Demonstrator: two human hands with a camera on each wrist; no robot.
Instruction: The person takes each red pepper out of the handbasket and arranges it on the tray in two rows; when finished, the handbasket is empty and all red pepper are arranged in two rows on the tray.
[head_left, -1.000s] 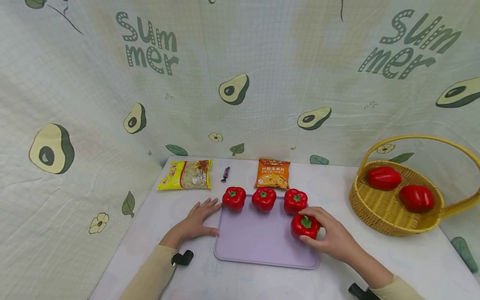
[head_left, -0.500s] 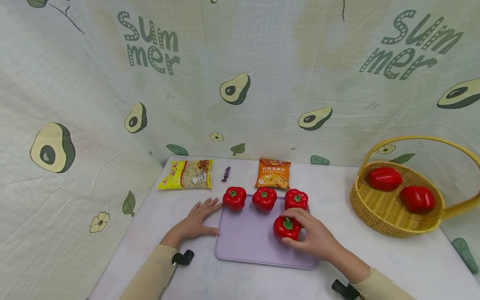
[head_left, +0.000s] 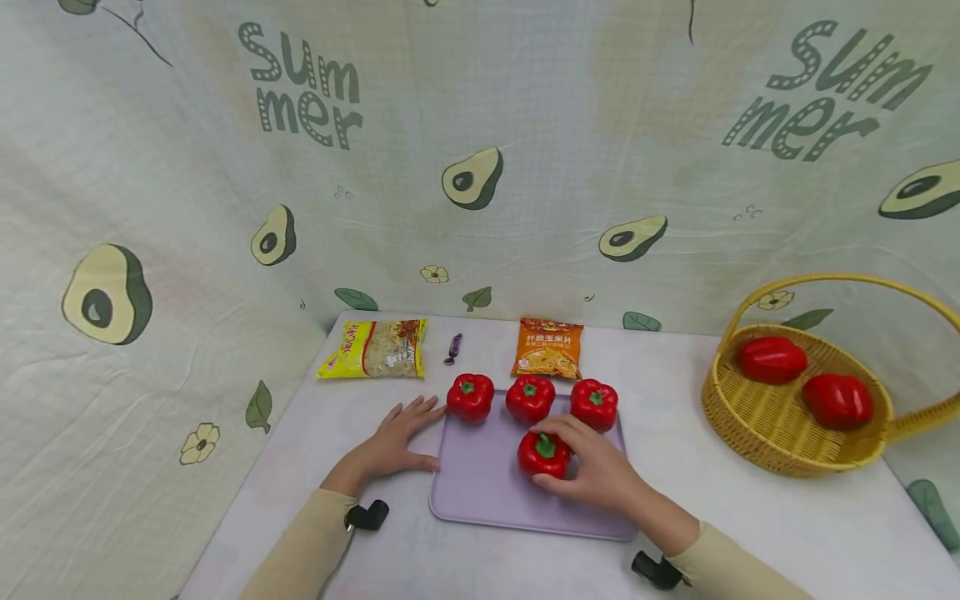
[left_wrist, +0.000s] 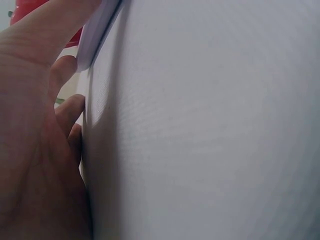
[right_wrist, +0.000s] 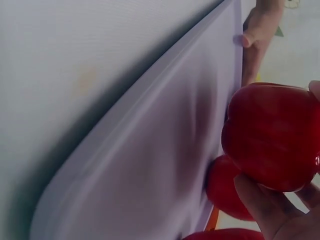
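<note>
My right hand (head_left: 594,468) holds a red bell pepper (head_left: 538,460) between thumb and fingers, over the middle of a lilac tray (head_left: 483,496). In the right wrist view the held pepper (right_wrist: 272,135) appears raised off the tray surface. Three more red bell peppers line the tray's far edge: a left one (head_left: 470,402), a middle one (head_left: 530,403) and a right one (head_left: 595,408). My left hand (head_left: 392,443) lies with fingers spread beside the tray's left edge, its thumb and a fingertip at the rim. In the left wrist view that hand (left_wrist: 35,125) grips nothing.
A yellow wicker basket (head_left: 780,425) with a tall handle stands at the right, holding two red peppers (head_left: 838,402). Along the back lie a yellow food packet (head_left: 375,350), a small purple wrapped candy (head_left: 453,349) and an orange snack packet (head_left: 548,348). A patterned cloth hangs behind.
My right hand has carried the held bell pepper leftward across the tray, from its right side to the middle. My left hand has stayed at the tray's left edge.
</note>
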